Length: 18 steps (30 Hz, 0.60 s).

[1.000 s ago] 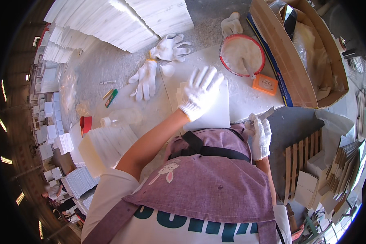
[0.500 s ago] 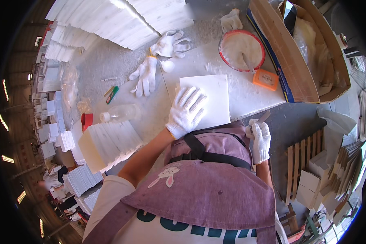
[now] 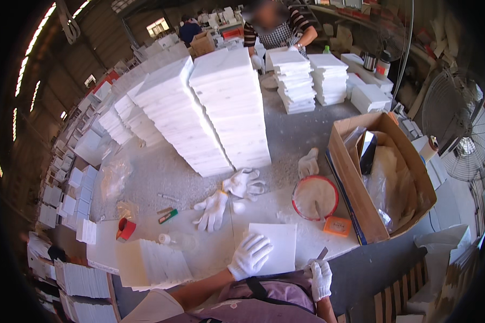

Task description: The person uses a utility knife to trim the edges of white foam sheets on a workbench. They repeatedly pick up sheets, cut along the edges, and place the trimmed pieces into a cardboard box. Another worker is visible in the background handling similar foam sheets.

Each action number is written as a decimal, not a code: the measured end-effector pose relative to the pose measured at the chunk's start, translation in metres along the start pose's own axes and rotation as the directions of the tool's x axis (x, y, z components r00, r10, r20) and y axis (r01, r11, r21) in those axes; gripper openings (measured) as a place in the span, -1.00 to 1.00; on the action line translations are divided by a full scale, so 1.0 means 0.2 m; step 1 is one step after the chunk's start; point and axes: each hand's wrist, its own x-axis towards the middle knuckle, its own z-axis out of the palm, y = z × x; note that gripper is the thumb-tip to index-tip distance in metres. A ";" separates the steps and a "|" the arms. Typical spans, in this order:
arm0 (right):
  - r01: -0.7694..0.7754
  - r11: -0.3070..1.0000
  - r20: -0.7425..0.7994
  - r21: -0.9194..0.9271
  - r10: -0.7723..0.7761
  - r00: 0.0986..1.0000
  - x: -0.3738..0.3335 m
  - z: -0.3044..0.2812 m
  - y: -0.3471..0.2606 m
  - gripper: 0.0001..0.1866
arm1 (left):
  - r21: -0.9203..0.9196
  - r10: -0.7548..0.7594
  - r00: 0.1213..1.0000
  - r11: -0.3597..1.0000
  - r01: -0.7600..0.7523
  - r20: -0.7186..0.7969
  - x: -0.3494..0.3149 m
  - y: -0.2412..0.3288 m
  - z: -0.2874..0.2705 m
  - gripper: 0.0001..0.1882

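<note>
Down at the near edge of the bench (image 3: pixel 199 177), the left hand (image 3: pixel 249 255), gloved in white, lay spread and flat on the near-left corner of a white square tile (image 3: pixel 277 245), fingers fanned over its face. The right hand (image 3: pixel 321 278), also gloved, was curled shut around a thin dark tool (image 3: pixel 321 253) just off the tile's near-right corner; what kind of tool could not be told. The tile lay flat on the dusty top, close to the near edge, with a loose pair of gloves (image 3: pixel 229 196) beyond it and a red-rimmed bowl (image 3: pixel 314 197) of pale powder toward the right edge, an orange block (image 3: pixel 337 226) just beside that. By its look the tile was stiff, fairly heavy and brittle, smooth enough to slide under dusty cotton; it would probably be safest gripped by two opposite edges, not by a corner. Tall tile stacks (image 3: pixel 210 107) stood at the far side, and a cardboard box (image 3: pixel 382 177) at the right edge.
</note>
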 end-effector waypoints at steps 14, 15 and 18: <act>0.003 0.966 0.029 -0.258 0.005 1.000 0.32 0.13 0.08 -0.81 | 0.044 -0.003 0.999 0.999 0.004 -0.038 -0.02 -0.01 0.05 -0.65; 0.032 0.946 0.029 -0.322 -0.024 0.999 0.32 0.14 0.09 -0.81 | 0.050 -0.003 0.999 0.999 0.006 -0.049 -0.02 -0.01 0.05 -0.65; -0.082 0.972 0.019 -0.220 0.088 0.996 0.31 0.17 0.04 -0.79 | 0.028 0.004 0.998 1.000 -0.003 -0.055 -0.04 -0.03 0.06 -0.65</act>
